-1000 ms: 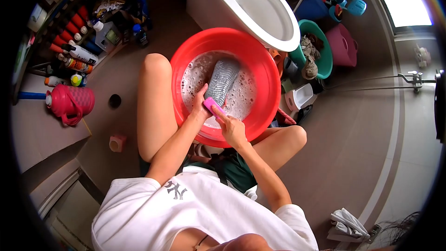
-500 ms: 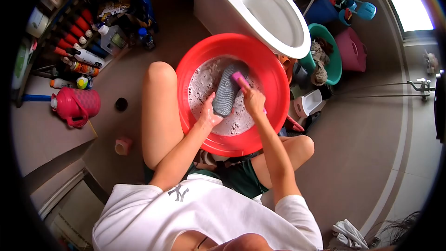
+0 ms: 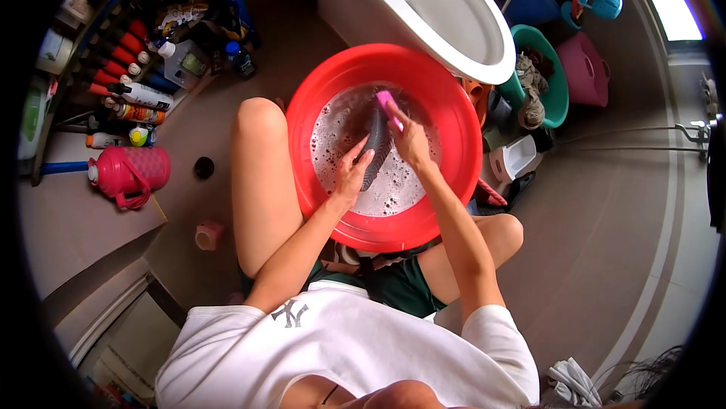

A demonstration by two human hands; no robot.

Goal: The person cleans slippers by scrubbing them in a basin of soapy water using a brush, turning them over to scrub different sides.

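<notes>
A red basin point(image 3: 458, 148) full of foamy water point(image 3: 397, 197) stands between my knees. Over the water, a dark grey shoe point(image 3: 378, 153) with a ridged sole is turned on its edge. My left hand point(image 3: 352, 174) grips it from the left, with the fingers partly hidden behind it. A pink scrubbing brush point(image 3: 386, 104) is in my right hand point(image 3: 411, 141), its head against or just beside the far end of the shoe. Its bristles are hidden from me.
Just beyond the basin is a white toilet point(image 3: 454, 19). To the right are a green tub point(image 3: 558, 91) with cloths and a pink bucket point(image 3: 584, 68). On the left stand a shelf of bottles point(image 3: 147, 96), a pink thermos point(image 3: 132, 174) and a pink cup point(image 3: 208, 236) on the floor.
The shoe has rolled from sole-up onto its edge, and my left hand has shifted up along it. The brush has moved slightly away from me, towards the shoe's far end.
</notes>
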